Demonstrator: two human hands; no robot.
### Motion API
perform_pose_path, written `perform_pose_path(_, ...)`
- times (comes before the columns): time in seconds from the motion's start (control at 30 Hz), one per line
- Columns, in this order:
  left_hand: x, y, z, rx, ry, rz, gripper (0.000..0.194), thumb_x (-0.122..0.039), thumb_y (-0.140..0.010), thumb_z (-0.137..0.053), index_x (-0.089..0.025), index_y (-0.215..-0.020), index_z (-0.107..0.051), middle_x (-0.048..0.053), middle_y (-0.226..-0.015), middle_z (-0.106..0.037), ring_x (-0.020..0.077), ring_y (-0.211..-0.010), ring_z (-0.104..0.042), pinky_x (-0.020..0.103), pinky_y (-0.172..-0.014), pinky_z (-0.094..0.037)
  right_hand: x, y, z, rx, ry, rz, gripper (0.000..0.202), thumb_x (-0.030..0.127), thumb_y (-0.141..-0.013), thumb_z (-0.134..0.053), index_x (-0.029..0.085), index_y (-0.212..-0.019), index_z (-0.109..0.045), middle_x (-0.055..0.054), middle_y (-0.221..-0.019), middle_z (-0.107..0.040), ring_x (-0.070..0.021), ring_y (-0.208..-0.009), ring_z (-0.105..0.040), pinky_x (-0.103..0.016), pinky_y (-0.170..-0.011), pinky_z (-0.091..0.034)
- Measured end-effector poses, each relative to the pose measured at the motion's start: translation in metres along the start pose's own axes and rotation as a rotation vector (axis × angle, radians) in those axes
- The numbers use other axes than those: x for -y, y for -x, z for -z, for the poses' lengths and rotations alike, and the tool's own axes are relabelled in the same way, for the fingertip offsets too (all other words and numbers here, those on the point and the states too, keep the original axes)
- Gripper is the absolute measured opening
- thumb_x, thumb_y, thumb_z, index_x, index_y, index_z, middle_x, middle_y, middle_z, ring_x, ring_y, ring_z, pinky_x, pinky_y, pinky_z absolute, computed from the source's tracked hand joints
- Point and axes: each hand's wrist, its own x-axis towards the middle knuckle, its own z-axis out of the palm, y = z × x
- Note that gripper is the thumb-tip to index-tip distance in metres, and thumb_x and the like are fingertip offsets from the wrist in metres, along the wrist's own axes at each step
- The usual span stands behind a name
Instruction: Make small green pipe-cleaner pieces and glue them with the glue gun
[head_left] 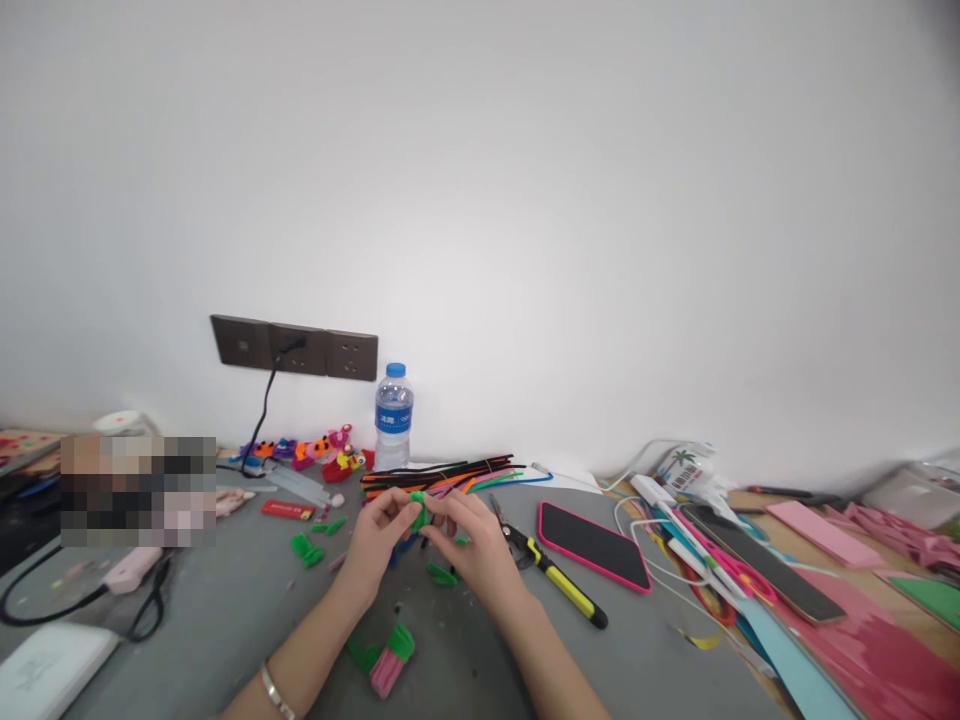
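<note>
Just above the grey table mat, my left hand (377, 538) pinches a small piece of green pipe cleaner (418, 508) between thumb and fingers. From the other side my right hand (474, 545) grips the same piece, its fingers closed. Part of the piece is covered by my fingertips. Below the hands lies a pink and green pipe cleaner piece (392, 662). Loose green bits (306, 550) rest left of my left hand, and another green bit (442, 575) sits under my right hand. Behind the hands is a bundle of coloured pipe cleaners (450, 475).
Yellow-and-black pliers (562, 580) and a pink-cased phone (595, 546) lie to the right. A water bottle (394, 418) stands against the wall, beside small colourful figures (322, 450). A pink glue gun (135, 569) with a black cord is at left. Pink scissors (739, 575) lie far right.
</note>
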Motion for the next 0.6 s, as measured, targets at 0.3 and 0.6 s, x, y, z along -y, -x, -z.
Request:
perform_pose_path(0.3, 0.001, -0.0002, 0.0004, -0.003, -0.017, -0.01, 0.033, -0.046, -0.064, -0.077, -0.018, -0.066, -0.06, -0.007, -0.056, -0.048, 0.0095, -0.049, -0.041, 0.021, -0.047, -0.034, 0.0008, 0.0003, 0.0004, -0.001, -0.009, -0.01, 0.017, 0.028, -0.092, -0.058, 0.019, -0.104, -0.064, -0.001, -0.068, -0.06, -0.0157, -0.058, -0.051, -0.028, -0.06, -0.043)
perform_pose_path(0.6, 0.0009, 0.0001, 0.0005, 0.012, 0.0, -0.002, 0.032, -0.045, -0.066, -0.077, -0.018, -0.067, -0.059, -0.007, -0.056, -0.047, 0.0096, -0.051, -0.041, 0.02, -0.048, -0.035, 0.0025, -0.0003, 0.0013, 0.013, -0.01, -0.028, 0.016, 0.028, -0.092, -0.058, 0.019, -0.103, -0.064, 0.0, -0.067, -0.06, -0.015, -0.057, -0.051, -0.027, -0.059, -0.042)
